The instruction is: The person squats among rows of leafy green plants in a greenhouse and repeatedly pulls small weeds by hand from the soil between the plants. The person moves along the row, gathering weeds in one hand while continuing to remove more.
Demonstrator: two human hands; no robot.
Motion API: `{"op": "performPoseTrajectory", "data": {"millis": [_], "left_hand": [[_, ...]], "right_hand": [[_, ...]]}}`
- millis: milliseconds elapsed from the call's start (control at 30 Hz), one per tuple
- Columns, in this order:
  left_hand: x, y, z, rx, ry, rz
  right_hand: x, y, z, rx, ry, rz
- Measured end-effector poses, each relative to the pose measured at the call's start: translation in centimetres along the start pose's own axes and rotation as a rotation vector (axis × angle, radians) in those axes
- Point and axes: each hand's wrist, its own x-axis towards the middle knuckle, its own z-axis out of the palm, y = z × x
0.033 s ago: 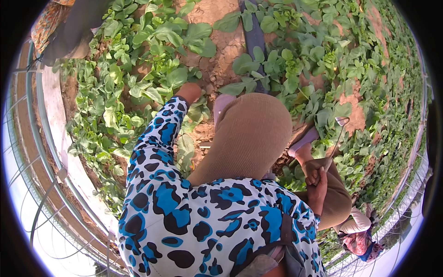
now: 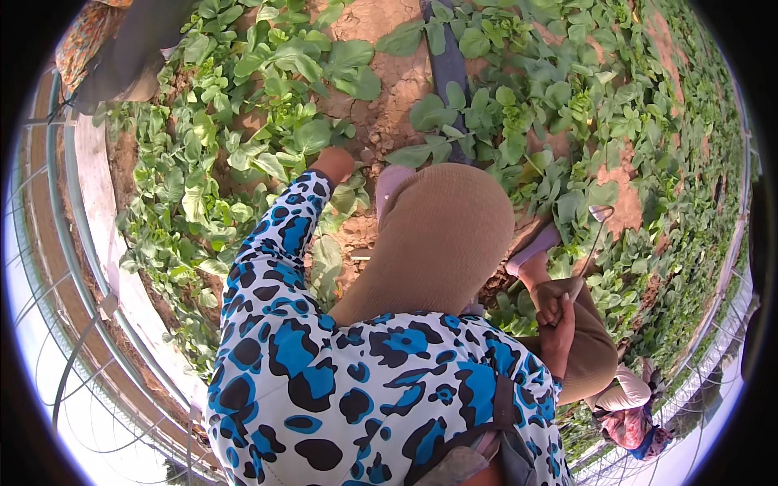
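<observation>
My left hand point(image 2: 335, 164) reaches down to the soil beside the leafy green plants point(image 2: 312, 136) on the left. Its back shows, but its fingers are hidden, so I cannot see whether it holds anything. By my bent right leg, my right hand point(image 2: 556, 314) is closed round the handle of a small hoe point(image 2: 599, 235). The hoe's thin shaft slants up and away to a small metal head point(image 2: 601, 213), held over the plants on the right.
A dark strip point(image 2: 450, 73) runs along the cracked soil point(image 2: 365, 121) ahead. My brown-clad knee point(image 2: 442, 227) fills the middle. Another person point(image 2: 632, 409) crouches at lower right, and part of someone point(image 2: 121, 57) shows at upper left. Curved pipes point(image 2: 61, 202) line the left edge.
</observation>
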Motion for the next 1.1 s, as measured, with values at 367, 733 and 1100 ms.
{"op": "performPoseTrajectory", "data": {"millis": [367, 733, 1100], "left_hand": [[2.4, 6.8, 0.3, -0.279, 0.751, -0.109], [4.5, 10.8, -4.6, -0.106, 0.251, 0.014], [1.4, 11.2, -6.7, -0.094, 0.31, 0.016]], "right_hand": [[-0.3, 0.3, 0.1, -0.013, -0.009, -0.007], [-2.2, -0.5, 2.1, 0.112, -0.096, -0.13], [-12.2, -7.4, -0.2, 0.185, -0.285, -0.415]]}}
